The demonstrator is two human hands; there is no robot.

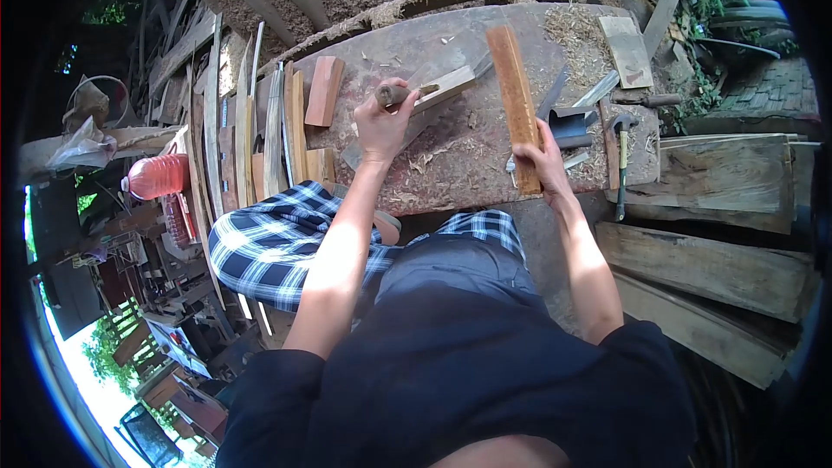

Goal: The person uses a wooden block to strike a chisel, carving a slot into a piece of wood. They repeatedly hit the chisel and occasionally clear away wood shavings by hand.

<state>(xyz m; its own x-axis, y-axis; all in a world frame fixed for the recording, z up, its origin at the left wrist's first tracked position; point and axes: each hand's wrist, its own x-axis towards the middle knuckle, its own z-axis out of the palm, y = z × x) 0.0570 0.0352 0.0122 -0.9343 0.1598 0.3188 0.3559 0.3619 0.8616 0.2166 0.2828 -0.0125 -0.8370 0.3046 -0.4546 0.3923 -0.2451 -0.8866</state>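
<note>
My left hand (381, 126) is clenched round the wooden handle of a big knife (433, 91), its blade lying flat on the work slab (451, 165). My right hand (542, 156) grips the near end of a wooden strip (513, 95) running away from it. The strip looks stiff and light, best held low.

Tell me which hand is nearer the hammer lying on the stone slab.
Right. The right hand grips the long reddish wooden strip just beside the hammer; the left hand, holding a wooden-handled blade, is farther across the slab.
</note>
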